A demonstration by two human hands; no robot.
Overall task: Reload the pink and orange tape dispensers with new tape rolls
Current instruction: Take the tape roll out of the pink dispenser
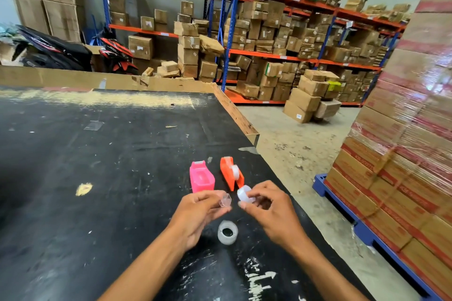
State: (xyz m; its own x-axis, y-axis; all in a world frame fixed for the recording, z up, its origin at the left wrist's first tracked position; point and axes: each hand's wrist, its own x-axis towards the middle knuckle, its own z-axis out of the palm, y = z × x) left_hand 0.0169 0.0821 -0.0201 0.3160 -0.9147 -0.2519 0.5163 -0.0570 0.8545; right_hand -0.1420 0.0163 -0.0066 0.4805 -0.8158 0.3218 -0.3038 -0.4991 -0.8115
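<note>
The pink tape dispenser (pixel 201 177) stands on the black table (pixel 97 166), its well empty. Just right of it lies the orange tape dispenser (pixel 231 173) with a white roll seated inside. My left hand (pixel 198 212) pinches a small clear plastic hub (pixel 225 200) in front of the pink dispenser. A few centimetres to the right, my right hand (pixel 267 210) grips a clear tape roll (pixel 245 194) by its rim. Between my wrists a second clear tape roll (pixel 227 232) lies flat on the table.
The table's right edge runs diagonally close to my right hand, with concrete floor below. A shrink-wrapped pallet of cartons (pixel 403 166) rises on the right. Shelving racks with boxes (pixel 281 39) and parked motorbikes (pixel 61 49) stand beyond the table's cardboard back edge.
</note>
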